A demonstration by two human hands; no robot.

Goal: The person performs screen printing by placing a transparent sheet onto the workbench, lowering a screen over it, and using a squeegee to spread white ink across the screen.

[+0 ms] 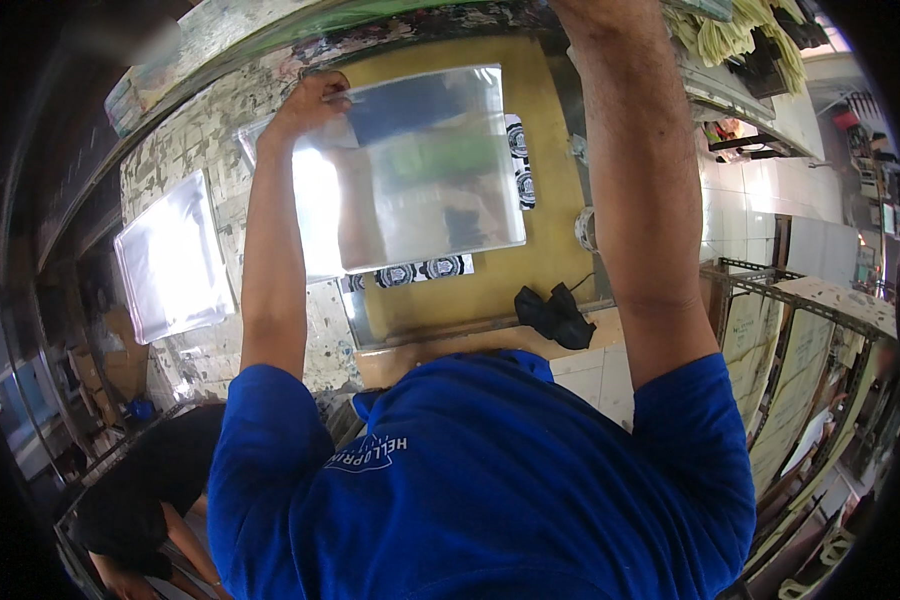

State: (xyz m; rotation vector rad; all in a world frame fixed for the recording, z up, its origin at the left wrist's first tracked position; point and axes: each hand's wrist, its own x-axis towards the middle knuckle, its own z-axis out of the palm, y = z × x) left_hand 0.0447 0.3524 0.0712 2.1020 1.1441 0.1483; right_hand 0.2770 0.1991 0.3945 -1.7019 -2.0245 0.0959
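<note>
A shiny clear plastic sheet (440,190) lies over a yellowish board on the worktable, reflecting light. At its far left corner my left hand (315,100) has its fingers bent closed on the sheet's edge. Beneath the sheet, a white strip with round black emblems (420,270) sticks out at the near side and at the right. Another clear sheet lies partly under my left forearm, and glare hides where the two meet. My right arm reaches up past the far edge of the picture, so its hand is out of sight.
A stack of clear plastic sheets (175,260) lies left on the paint-stained table. A black cloth (555,316) and a tape roll (585,229) lie near the board's right side. Metal racks (820,300) stand at right. A person in black (150,490) bends down at lower left.
</note>
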